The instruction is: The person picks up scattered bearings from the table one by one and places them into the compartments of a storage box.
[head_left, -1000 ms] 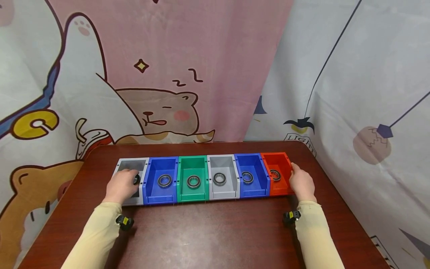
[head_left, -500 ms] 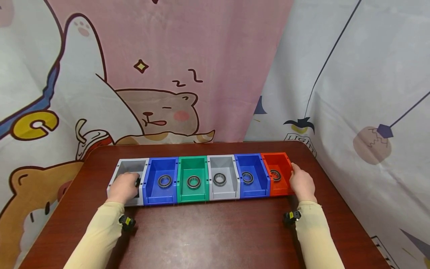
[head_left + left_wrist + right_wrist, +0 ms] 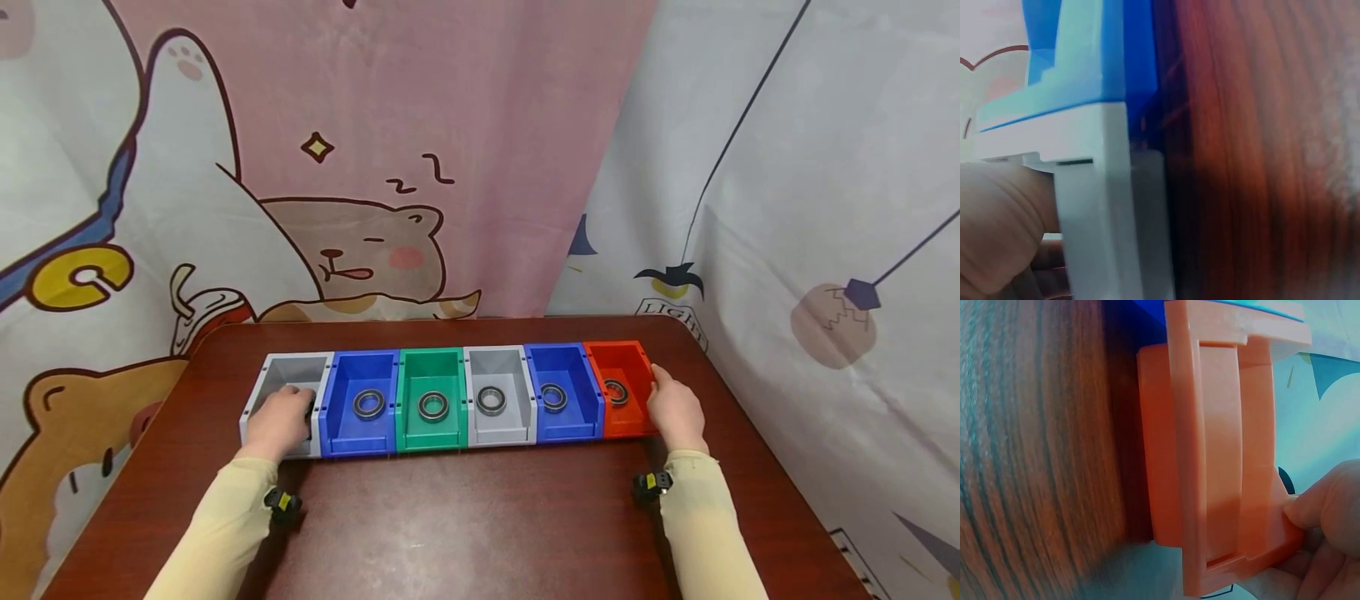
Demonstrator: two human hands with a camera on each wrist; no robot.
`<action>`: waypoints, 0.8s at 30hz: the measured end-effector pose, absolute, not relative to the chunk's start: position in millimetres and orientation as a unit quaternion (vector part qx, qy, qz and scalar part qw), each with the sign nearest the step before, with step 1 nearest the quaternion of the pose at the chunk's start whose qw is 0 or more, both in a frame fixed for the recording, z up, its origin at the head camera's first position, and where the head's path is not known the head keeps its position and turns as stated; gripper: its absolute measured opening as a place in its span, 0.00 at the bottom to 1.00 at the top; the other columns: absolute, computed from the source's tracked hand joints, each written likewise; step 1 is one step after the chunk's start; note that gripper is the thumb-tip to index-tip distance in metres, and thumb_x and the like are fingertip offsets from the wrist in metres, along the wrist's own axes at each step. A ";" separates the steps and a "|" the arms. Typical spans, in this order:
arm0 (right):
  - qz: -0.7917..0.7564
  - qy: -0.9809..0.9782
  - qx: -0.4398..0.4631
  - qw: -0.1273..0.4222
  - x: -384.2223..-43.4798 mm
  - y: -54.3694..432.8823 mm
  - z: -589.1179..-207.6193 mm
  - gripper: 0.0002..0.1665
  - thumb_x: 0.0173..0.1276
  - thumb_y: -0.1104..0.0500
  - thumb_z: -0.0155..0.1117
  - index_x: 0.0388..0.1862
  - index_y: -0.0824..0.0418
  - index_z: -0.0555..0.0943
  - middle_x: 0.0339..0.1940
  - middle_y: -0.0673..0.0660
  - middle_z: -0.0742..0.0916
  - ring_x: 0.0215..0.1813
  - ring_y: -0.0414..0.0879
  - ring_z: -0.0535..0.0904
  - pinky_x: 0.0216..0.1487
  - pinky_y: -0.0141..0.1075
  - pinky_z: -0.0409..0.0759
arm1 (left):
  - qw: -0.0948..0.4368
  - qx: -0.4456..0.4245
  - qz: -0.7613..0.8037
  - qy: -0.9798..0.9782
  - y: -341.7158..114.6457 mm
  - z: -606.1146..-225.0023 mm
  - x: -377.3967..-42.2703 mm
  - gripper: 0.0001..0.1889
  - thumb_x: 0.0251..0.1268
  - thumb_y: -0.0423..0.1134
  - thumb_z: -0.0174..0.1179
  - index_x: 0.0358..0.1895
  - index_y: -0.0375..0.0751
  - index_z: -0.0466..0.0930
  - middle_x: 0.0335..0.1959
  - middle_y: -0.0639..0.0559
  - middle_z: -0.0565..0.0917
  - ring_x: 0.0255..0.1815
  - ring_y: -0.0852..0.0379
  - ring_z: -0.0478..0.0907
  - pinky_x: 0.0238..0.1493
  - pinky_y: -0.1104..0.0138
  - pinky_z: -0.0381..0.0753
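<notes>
My left hand is down inside the grey bin at the left end of the row. Its fingers hold a dark ring, apparently a bearing, mostly hidden by the hand. In the left wrist view the hand reaches behind the bin's front lip. At the other end, my right hand pinches the right wall of the red bin; thumb inside, fingers outside in the right wrist view. One bearing lies in that red bin.
Between the end bins stand a blue bin, a green bin, a light grey bin and another blue bin, each with one bearing lying flat. The row sits on a brown wooden table, with a printed curtain behind.
My left hand has shifted slightly right and lower within the left grey bin, with less of the dark ring showing. The right hand stays on the red bin's wall.
</notes>
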State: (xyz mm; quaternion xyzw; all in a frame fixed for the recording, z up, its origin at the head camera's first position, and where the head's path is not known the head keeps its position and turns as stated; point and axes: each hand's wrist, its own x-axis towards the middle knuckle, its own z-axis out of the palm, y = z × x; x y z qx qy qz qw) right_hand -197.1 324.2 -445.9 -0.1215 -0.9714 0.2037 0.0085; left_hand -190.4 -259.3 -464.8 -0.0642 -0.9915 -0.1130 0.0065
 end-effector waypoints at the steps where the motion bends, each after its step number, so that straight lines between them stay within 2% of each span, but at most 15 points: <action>1: 0.204 -0.971 -0.122 0.008 -197.2 324.2 -445.7 0.30 0.78 0.61 0.45 0.75 0.71 0.59 0.58 0.78 0.77 0.46 0.67 0.77 0.52 0.62 0.74 | 0.012 -0.064 -0.116 -0.991 -258.9 -464.1 -188.2 0.21 0.53 0.27 0.64 0.53 0.26 0.79 0.51 0.23 0.76 0.49 0.28 0.77 0.47 0.38 0.76; 5: 0.204 -0.971 -0.125 0.010 -197.8 324.6 -446.4 0.29 0.78 0.61 0.45 0.75 0.70 0.60 0.59 0.78 0.76 0.47 0.67 0.77 0.51 0.62 0.75 | 0.041 -0.064 -0.128 -0.989 -257.8 -457.2 -179.2 0.24 0.56 0.28 0.64 0.57 0.25 0.76 0.56 0.21 0.73 0.54 0.26 0.74 0.51 0.36 0.74; 15: 0.205 -0.972 -0.116 0.003 -199.3 329.4 -446.0 0.30 0.79 0.60 0.44 0.75 0.70 0.59 0.62 0.78 0.74 0.53 0.69 0.76 0.53 0.63 0.73 | 0.124 -0.087 -0.175 -0.973 -258.0 -436.5 -158.8 0.22 0.58 0.28 0.63 0.58 0.24 0.76 0.55 0.26 0.76 0.53 0.30 0.76 0.50 0.39 0.75; 21: 0.203 -0.972 -0.115 -0.011 -195.4 333.6 -442.4 0.31 0.78 0.59 0.46 0.76 0.70 0.58 0.62 0.79 0.73 0.48 0.67 0.75 0.50 0.62 0.74 | 0.156 -0.093 -0.196 -0.964 -253.6 -430.1 -148.9 0.23 0.60 0.29 0.63 0.59 0.25 0.76 0.55 0.27 0.76 0.53 0.31 0.76 0.50 0.39 0.76; 24: 0.198 -0.974 -0.114 -0.009 -190.5 331.3 -438.8 0.33 0.77 0.57 0.48 0.74 0.72 0.59 0.64 0.79 0.72 0.52 0.70 0.74 0.53 0.64 0.73 | 0.172 -0.097 -0.204 -0.959 -248.3 -428.4 -144.1 0.23 0.60 0.30 0.63 0.59 0.25 0.76 0.55 0.27 0.77 0.53 0.30 0.76 0.50 0.39 0.76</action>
